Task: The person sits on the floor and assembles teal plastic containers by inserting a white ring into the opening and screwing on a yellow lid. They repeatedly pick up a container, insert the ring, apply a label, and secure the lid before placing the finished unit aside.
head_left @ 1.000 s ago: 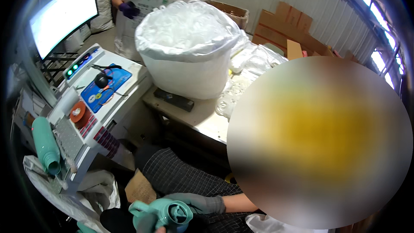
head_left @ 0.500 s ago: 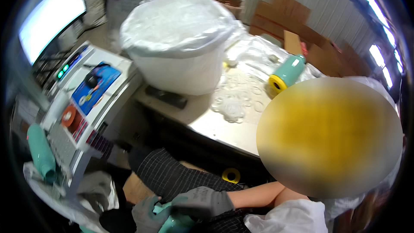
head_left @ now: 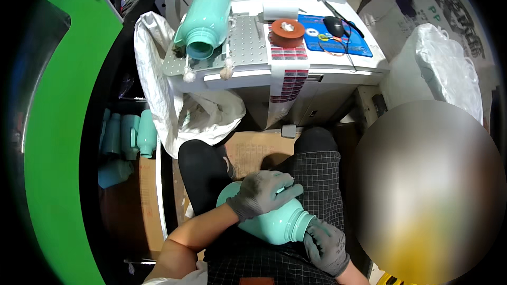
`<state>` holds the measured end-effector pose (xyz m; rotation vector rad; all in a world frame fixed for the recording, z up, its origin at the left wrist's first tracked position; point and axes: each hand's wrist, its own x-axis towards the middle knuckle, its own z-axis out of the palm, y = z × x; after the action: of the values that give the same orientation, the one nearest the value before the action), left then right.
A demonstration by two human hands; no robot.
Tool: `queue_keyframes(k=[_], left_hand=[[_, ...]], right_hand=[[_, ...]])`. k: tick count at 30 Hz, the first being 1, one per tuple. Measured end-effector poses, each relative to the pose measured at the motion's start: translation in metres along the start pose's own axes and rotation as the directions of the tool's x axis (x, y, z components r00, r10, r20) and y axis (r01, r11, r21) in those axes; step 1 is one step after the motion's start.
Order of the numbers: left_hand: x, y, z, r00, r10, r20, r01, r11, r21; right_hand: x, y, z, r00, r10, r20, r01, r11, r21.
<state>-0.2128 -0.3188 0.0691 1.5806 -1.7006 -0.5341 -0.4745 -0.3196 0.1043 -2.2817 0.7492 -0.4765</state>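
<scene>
A glossy turquoise bottle (head_left: 277,224) with a wide neck lies slantwise across my lap, its mouth pointing to the lower right. My left hand (head_left: 266,192), in a grey work glove, is laid over the bottle's body and holds it from above, the fingers reaching across its upper side. At the mouth, my right hand (head_left: 326,247), also gloved in grey, has its fingers curled at the rim. Part of the rim is hidden behind those fingers. A second turquoise bottle (head_left: 207,18) lies on the perforated metal plate (head_left: 248,42) ahead of me, its open mouth toward me.
The white workbench (head_left: 338,68) carries an orange tape roll (head_left: 288,32), a label strip (head_left: 289,82) and a mouse (head_left: 334,25). Several turquoise bottles (head_left: 147,132) lie in a bin at left, beside a white sack (head_left: 158,79). Another person's gloved hand (head_left: 404,1) shows far right.
My view has swung left, bringing the bench and bin to the front. The bottle on my lap, mostly covered before, now shows along its length, with my hands farther apart on it.
</scene>
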Motion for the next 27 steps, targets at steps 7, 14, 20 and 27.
queue_keyframes(k=[7, 14, 20, 27], left_hand=[[0.005, 0.013, 0.011, 0.964, -0.054, 0.260, 0.037, 0.997, 0.071], [-0.043, -0.095, -0.056, 0.976, 0.085, -0.200, -0.063, 0.992, 0.112], [-0.099, -0.011, -0.068, 0.822, -0.544, -0.170, 0.283, 0.649, -0.706], [-0.052, 0.002, -0.068, 0.926, -0.110, -0.361, 0.175, 0.973, 0.153]], right_hand=[[-0.009, 0.029, -0.009, 0.953, -0.115, 0.280, 0.125, 0.992, -0.019], [-0.019, 0.067, -0.030, 0.933, -0.057, -0.355, 0.080, 0.995, 0.052], [0.190, 0.005, 0.039, 0.921, -0.209, -0.329, 0.258, 0.959, 0.115], [0.180, 0.068, 0.067, 0.932, -0.325, 0.161, 0.171, 0.785, 0.595]])
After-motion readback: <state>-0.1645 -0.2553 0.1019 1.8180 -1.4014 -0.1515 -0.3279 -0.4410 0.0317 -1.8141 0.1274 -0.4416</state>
